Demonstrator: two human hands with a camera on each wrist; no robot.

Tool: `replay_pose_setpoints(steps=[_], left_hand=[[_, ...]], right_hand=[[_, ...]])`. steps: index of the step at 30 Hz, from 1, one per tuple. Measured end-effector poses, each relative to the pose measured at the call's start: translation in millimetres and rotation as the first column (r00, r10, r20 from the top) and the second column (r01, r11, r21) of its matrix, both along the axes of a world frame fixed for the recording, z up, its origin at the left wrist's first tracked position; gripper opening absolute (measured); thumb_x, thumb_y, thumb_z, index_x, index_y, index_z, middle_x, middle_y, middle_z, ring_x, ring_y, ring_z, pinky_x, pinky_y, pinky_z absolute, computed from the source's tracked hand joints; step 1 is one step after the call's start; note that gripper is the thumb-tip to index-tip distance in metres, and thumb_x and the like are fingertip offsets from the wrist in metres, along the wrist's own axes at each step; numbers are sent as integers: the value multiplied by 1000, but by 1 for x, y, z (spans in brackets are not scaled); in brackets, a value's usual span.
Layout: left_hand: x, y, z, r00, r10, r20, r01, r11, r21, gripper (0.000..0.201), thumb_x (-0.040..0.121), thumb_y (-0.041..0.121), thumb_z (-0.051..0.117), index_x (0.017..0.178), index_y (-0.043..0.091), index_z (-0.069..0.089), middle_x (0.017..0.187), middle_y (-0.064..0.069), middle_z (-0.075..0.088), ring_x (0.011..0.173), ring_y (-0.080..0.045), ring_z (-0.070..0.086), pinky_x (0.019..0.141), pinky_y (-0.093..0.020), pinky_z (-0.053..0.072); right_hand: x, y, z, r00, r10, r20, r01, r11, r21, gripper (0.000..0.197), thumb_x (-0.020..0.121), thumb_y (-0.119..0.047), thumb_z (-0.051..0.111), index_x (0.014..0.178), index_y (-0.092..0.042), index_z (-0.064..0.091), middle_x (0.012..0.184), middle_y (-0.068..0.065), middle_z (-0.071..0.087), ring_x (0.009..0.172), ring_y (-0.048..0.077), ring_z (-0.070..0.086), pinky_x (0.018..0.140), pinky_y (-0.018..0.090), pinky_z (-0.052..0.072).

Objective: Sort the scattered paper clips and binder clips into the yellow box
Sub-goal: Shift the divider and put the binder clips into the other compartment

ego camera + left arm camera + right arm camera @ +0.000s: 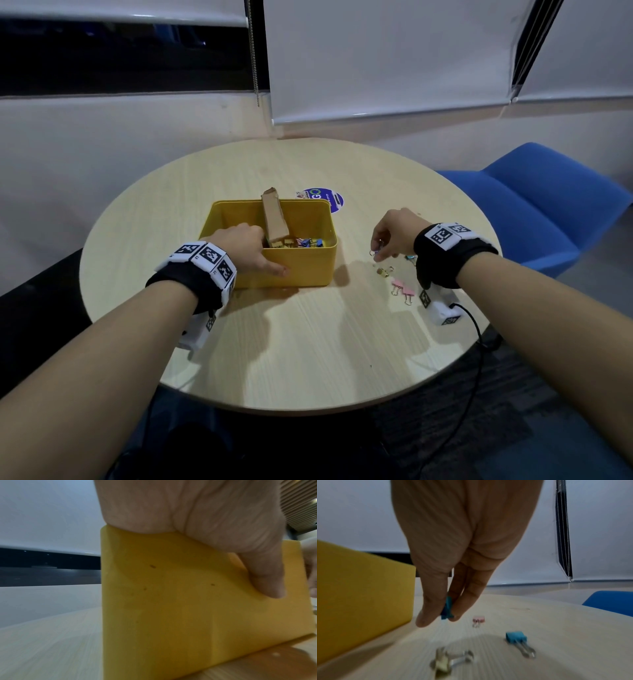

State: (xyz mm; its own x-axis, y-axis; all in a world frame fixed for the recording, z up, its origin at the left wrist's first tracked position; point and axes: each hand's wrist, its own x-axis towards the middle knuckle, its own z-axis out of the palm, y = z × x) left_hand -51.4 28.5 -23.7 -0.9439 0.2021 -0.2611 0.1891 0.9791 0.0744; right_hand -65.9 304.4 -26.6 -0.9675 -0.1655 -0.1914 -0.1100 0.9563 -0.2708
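blue binder clip (447, 608) pinched in right hand (462, 547) fingertips

Left fingertips (263, 241) hidden inside yellow box (294, 270)

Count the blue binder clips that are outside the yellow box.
2. One blue binder clip is pinched by the right hand, above the table. The other blue clip lies on the table near a gold clip. More may hide under the hand.
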Motion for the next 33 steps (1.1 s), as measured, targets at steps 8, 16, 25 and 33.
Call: replay_pose_setpoints(steps=[8,16,25,33], left_hand=[[2,1,3,1000,4,-5,-4,1000,-1,75,70,70,64,121,15,51,100,2,53,90,-17,53,82,-32,49],[3,1,2,1000,-4,-22,5,1000,12,71,71,70,63,116,16,53,95,4,54,87,-16,55,75,-29,48],[1,0,3,1000,-26,-10,26,1000,0,68,73,68,63,114,15,52,93,3,51,86,-16,52,77,-30,48],[-4,1,1,999,-43,-15,43,999,-21,64,71,70,63,106,18,49,93,3,51,85,-17,52,77,-31,47]], right_hand=[[-6,-23,32,984,12,-177,-50,976,-212,33,71,-24,83,101,-16,73,78,-2,69,71,10,63,74,23,51],[-10,-64,46,948,105,-302,-207,921,-331,34,71,-23,82,102,-12,72,84,1,69,75,10,62,64,8,47],[-23,-52,25,949,43,-312,-135,950,-282,22,93,-26,59,111,-16,69,91,6,74,83,15,65,84,32,53],[-40,15,-5,944,-219,-249,206,975,-77,34,88,-12,47,109,-28,68,108,6,70,98,27,64,90,38,52]])
